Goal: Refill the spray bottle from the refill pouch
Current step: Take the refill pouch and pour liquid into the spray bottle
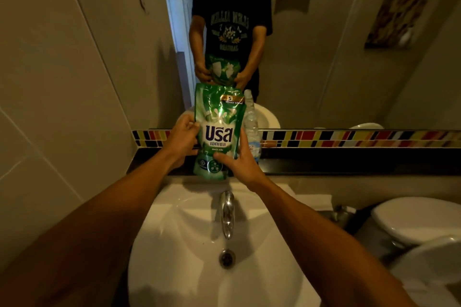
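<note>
A green refill pouch (219, 129) with a white and blue label stands upright on the dark ledge (349, 164) behind the basin. My left hand (182, 141) grips its left edge at mid height. My right hand (239, 162) clasps its lower right corner, thumb across the front. Just behind the pouch on the right stands a clear plastic bottle (251, 124), partly hidden by the pouch and my right hand; its top shows no spray head.
A white basin (174, 244) with a chrome tap (227, 212) and drain (226, 258) lies below my arms. A mirror above the ledge reflects a person holding the pouch. A white toilet (419, 217) stands at the right. Tiled wall runs along the left.
</note>
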A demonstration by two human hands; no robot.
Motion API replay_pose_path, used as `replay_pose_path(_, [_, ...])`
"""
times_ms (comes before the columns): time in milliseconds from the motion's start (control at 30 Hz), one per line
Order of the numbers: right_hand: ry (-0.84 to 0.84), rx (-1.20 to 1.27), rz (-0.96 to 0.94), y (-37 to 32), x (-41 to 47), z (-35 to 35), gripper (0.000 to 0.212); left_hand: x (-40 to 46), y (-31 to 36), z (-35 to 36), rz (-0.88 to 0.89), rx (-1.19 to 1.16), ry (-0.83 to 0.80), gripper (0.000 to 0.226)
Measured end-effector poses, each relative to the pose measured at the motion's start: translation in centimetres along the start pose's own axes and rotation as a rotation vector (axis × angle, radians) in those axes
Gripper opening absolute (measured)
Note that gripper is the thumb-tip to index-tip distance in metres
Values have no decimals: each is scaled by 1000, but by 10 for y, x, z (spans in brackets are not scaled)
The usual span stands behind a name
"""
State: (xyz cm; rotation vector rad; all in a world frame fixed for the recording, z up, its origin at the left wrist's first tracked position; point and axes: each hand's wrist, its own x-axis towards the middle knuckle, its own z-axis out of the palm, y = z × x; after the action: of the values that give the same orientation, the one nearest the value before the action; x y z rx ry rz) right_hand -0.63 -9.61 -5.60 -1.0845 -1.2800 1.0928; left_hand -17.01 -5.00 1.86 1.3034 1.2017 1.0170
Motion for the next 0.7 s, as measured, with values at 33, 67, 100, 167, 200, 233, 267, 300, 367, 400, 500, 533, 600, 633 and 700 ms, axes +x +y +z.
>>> replay_pose_path(33, [-18, 15, -7, 0, -2, -3, 96, 0, 3, 2, -7, 7, -7, 15])
replay_pose_path(67, [-30, 28, -4, 0, -4, -5, 99, -1, 5, 4, -18, 14, -13, 16])
replay_pose_path(100, [-37, 39, 6, -1, -6, -7, 103, -1, 7, 6, -32, 21, -17, 16])
replay_pose_path(167, [-44, 53, 11, 0, -8, -9, 109, -2, 9, 8, -59, 25, -22, 16])
replay_pose_path(200, [-40, 55, 9, 0, -8, -9, 110, -1, 10, 8, -73, 23, -23, 15])
replay_pose_path(233, [-34, 52, 7, 1, -8, -9, 111, -1, 13, 8, -89, 21, -26, 16])
replay_pose_path(267, [-28, 45, 5, 1, -9, -8, 112, -1, 15, 8, -103, 18, -32, 16])
replay_pose_path(300, [-25, 39, 0, 1, -9, -7, 112, 0, 18, 8, -116, 16, -40, 16])
replay_pose_path(367, [-24, 27, -5, 3, -10, -5, 113, 1, 22, 9, -135, 22, -55, 16])
replay_pose_path(400, [-20, 24, -4, 3, -10, -4, 113, 2, 24, 9, -142, 30, -57, 16])
replay_pose_path(500, [-16, 12, -13, 2, -10, -1, 114, 4, 28, 8, -141, 71, -38, 17])
replay_pose_path(533, [-14, 10, -17, 1, -10, 0, 114, 4, 29, 9, -130, 79, -22, 16])
replay_pose_path(600, [-9, 3, -12, 0, -10, 0, 115, 5, 33, 10, -103, 90, 21, 18])
replay_pose_path(633, [-14, 4, -5, 0, -10, 0, 116, 5, 35, 10, -91, 94, 35, 21])
replay_pose_path(700, [-24, 9, 8, 0, -11, 0, 118, 6, 39, 9, -63, 114, 35, 29])
